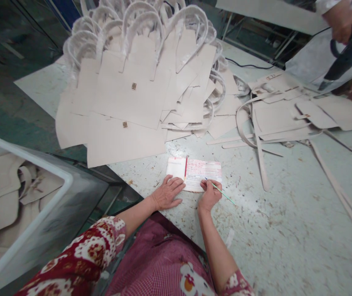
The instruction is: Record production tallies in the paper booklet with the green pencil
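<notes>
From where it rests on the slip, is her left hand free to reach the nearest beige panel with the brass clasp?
Probably yes: the left hand lies flat on the paper slip, holding nothing, and only bare table separates it from the beige panel.

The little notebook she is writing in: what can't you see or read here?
- Notebook: head view, writing too small to read; both hands cover its lower edge.
- Pen: tip hidden under the right hand.
- Left hand: its palm faces down, hidden.
- Co-worker's dark tool: cut off by the right edge.

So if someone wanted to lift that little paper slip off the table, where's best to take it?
Probably the slip's far right corner, from the far side: it lies flat, and the left hand and pen-holding right hand cover its near edge.
</notes>
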`<state>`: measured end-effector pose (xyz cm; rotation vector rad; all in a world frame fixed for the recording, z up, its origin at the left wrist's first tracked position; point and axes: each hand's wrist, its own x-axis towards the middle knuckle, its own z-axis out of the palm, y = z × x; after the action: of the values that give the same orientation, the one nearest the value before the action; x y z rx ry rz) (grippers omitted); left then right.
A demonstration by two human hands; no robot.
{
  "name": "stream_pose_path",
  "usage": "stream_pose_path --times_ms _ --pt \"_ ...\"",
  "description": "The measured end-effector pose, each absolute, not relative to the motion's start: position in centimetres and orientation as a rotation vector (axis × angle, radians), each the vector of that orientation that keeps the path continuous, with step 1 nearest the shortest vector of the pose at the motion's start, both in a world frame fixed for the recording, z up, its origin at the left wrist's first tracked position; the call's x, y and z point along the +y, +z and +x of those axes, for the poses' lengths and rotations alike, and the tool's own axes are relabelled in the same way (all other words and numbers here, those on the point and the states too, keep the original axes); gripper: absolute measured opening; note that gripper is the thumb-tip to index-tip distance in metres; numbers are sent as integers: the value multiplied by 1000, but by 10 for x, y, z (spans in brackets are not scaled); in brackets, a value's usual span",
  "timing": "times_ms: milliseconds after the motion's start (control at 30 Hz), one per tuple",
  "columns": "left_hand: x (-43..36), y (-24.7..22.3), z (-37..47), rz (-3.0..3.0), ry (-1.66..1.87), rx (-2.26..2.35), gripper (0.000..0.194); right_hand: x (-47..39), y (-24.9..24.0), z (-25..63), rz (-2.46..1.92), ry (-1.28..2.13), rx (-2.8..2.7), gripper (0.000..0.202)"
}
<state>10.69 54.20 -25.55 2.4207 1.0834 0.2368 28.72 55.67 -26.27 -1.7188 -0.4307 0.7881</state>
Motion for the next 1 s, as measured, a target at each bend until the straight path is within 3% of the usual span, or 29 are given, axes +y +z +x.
stream_pose_path --times_ms 133,267,567,733,900,1000 --pt "549 -248 115 2370 235 1182 33 556 -259 299 -1634 809 -387 13" --pt "569 -239 124 2333 142 1297 28 556 -257 305 -1585 828 -369 12" --pt "610 -228 131 2360 73 1374 31 553 -258 301 -1615 847 -411 15" --pt "621 -226 139 2374 54 1377 55 550 -261 300 -1663 805 -460 14" --pt "637 -229 145 2380 3 1381 45 547 -262 296 -1740 727 -568 16" --pt "650 -235 152 2364 -34 1390 50 548 -261 295 -1779 695 -656 16"
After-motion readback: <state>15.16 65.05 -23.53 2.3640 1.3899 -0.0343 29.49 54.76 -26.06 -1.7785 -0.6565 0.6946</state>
